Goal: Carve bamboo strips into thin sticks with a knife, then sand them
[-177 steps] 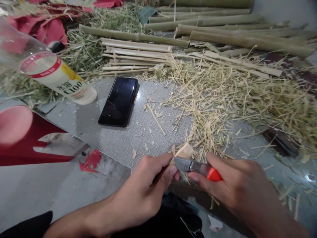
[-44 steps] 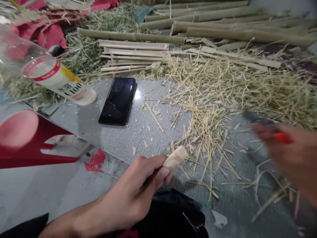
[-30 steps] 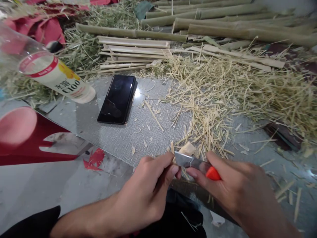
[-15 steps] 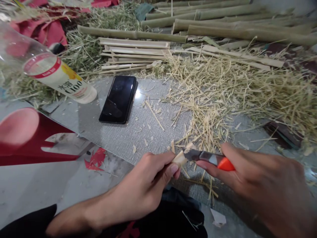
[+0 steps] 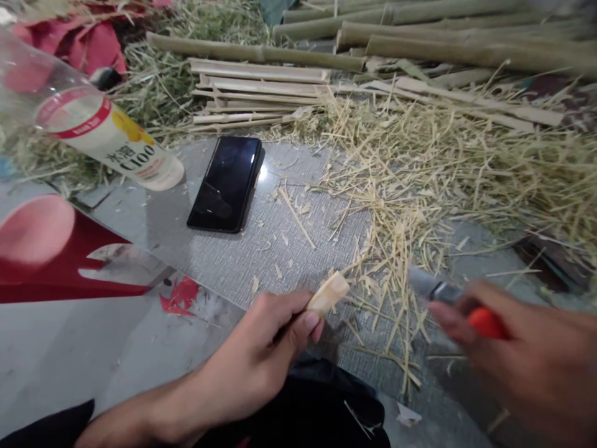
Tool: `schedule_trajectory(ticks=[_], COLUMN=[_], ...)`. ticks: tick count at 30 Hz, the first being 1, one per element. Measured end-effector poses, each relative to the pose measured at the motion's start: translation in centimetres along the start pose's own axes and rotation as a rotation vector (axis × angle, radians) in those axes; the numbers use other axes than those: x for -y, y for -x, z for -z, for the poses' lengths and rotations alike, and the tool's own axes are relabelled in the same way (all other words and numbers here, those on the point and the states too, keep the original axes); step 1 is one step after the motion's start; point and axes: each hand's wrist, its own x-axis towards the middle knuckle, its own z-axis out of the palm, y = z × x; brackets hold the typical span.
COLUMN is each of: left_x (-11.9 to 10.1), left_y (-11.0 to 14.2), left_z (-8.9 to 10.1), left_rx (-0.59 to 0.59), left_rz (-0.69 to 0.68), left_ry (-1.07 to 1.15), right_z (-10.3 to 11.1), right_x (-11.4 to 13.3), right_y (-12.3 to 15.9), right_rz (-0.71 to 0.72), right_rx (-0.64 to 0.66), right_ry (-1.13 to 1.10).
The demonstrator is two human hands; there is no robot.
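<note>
My left hand is closed around a short pale bamboo piece, whose cut end sticks out past my fingers, low in the middle of the view. My right hand, blurred by motion, grips a knife with an orange handle and a grey blade. The blade points left and sits well to the right of the bamboo piece, not touching it. Both hands hover over a grey textured mat strewn with pale bamboo shavings.
A black phone lies on the mat ahead of my left hand. A plastic bottle lies on its side at left. Split bamboo strips and whole green bamboo poles are stacked behind. Red paper lies at left.
My right hand has swept the knife off the bamboo tip, to the right and slightly down. My left hand keeps the piece almost still. The view has shifted a little.
</note>
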Motion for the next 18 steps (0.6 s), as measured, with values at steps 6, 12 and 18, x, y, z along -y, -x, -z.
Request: schedule_trajectory(ticks=[6, 12, 18], left_x=[-0.8, -1.5, -1.5], left_y=[-0.9, -0.5, -0.5], left_z=[-0.9, -1.4, -1.1], left_rx=[0.017, -0.069, -0.096], left_rz=[-0.040, -0.231, -0.260], left_ry=[0.102, -0.118, -0.259], right_z=[-2.0, -2.7, -2.1], right_x=[5.3, 6.1, 4.6], right_y=[0.0, -0.1, -1.0], right_rz=[0.052, -0.028, 0.141], right_rx=[0.025, 0.061, -0.091], right_ry=[-0.200, -0.378, 0.019])
